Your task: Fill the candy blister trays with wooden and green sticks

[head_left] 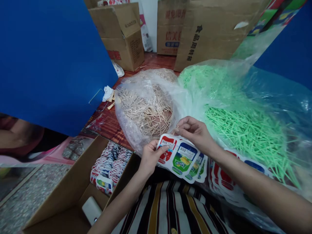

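Observation:
My left hand (pixel 149 157) grips a fanned set of flat printed drink packets, thumb on top, at the centre of the head view. A red packet (pixel 166 152) lies nearest the thumb, and a green and blue Sprite packet (pixel 184 157) beside it. Just above the red one's upper edge, my right hand (pixel 196 132) pinches what looks like a short thin tan stick, mostly hidden by the fingers. Beyond both hands, a clear plastic bag (pixel 129 125) holds loose tan sticks (pixel 156 112). More printed packets (pixel 225 177) lie fanned under my right forearm.
Bright green sticks (pixel 246 136) fill a plastic bag at right. Lower left, an open carton (pixel 60 182) contains bundled packets (pixel 109 165) and a white device (pixel 92 208). Cardboard boxes (pixel 133 48) stand behind. A blue panel (pixel 53 58) blocks the left; another person's arm shows below it.

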`<state>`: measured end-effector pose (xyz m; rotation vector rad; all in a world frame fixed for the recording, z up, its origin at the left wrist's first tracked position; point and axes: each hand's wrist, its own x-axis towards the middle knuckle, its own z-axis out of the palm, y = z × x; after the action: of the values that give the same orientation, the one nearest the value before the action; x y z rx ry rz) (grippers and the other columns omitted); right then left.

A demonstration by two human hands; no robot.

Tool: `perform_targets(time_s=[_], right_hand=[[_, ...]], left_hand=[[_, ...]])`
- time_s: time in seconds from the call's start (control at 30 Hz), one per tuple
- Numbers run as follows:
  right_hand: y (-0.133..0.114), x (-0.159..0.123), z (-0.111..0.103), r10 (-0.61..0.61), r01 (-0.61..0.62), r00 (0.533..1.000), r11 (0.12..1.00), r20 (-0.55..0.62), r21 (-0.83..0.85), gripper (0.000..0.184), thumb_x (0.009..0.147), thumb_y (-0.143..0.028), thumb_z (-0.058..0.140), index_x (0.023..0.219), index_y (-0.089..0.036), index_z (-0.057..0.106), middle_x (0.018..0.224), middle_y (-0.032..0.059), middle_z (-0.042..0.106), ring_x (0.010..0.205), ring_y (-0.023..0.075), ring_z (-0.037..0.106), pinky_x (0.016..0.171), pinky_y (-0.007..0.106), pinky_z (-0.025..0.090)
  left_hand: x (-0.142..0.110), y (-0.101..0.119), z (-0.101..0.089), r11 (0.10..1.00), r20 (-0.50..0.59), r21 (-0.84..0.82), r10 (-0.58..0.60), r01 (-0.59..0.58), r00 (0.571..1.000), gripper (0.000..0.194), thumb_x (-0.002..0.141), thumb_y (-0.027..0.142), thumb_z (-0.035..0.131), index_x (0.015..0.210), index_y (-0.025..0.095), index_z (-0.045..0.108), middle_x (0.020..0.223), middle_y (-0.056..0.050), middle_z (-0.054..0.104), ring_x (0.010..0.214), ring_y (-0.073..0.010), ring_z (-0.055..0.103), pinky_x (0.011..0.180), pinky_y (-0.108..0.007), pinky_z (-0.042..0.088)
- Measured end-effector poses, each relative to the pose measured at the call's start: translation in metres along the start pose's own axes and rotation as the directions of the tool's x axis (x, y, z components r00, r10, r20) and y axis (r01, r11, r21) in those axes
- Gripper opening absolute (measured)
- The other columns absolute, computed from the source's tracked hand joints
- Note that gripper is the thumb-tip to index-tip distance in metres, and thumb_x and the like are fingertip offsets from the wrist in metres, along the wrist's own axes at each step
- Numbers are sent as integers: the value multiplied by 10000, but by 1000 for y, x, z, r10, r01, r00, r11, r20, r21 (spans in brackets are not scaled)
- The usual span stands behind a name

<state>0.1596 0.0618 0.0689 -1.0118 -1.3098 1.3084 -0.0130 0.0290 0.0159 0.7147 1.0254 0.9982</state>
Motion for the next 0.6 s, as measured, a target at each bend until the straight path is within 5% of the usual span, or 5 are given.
perform_targets(time_s=[0.17, 0.27, 0.37, 0.47, 0.6], right_hand=[[-3, -9, -8, -65, 95, 988, 972, 142, -214, 189, 798, -330, 670, 866, -165, 608, 895, 58, 698, 791, 152, 667, 722, 299, 549], [-10, -18, -14, -225, 342, 930, 819, 291, -460, 123, 851, -288, 611, 885, -183, 667, 1159, 95, 622, 1042, 192, 607, 897, 356, 496], [-10, -27, -17, -295, 486, 870, 655, 396, -579, 166, 870, -265, 585, 1006, -210, 662, 1203, 91, 594, 1089, 190, 580, 908, 344, 489], [-5, -31, -18, -246, 477, 874, 602, 419, -641, 271, 863, -300, 595, 1118, -210, 628, 1115, 87, 653, 1015, 194, 621, 853, 326, 513], [-6, -30, -23, -94, 322, 931, 668, 353, -671, 231, 874, -287, 570, 1074, -223, 665, 947, 38, 727, 816, 173, 686, 712, 260, 523]], left_hand=[[-1, 0, 0, 996, -10, 85, 42, -41, 999, 269, 659, 323, 761, 816, 133, 655, 672, -4, 697, 531, -122, 600, 550, -248, 498], [-3, 1, 0, 972, 4, 163, 171, -170, 985, 205, 670, 274, 754, 781, 131, 658, 696, -1, 686, 610, -118, 599, 628, -235, 488], [-4, 3, 3, 961, 35, 178, 208, -211, 978, 190, 677, 262, 747, 790, 131, 667, 717, -4, 682, 651, -124, 597, 659, -235, 482], [-3, 2, 7, 980, 59, 121, 153, -159, 986, 218, 673, 289, 753, 791, 133, 655, 708, -3, 673, 625, -123, 592, 627, -239, 487], [-2, 1, 13, 998, 144, 57, 18, -27, 989, 324, 615, 277, 797, 866, 143, 643, 756, -10, 687, 630, -136, 620, 606, -253, 509]])
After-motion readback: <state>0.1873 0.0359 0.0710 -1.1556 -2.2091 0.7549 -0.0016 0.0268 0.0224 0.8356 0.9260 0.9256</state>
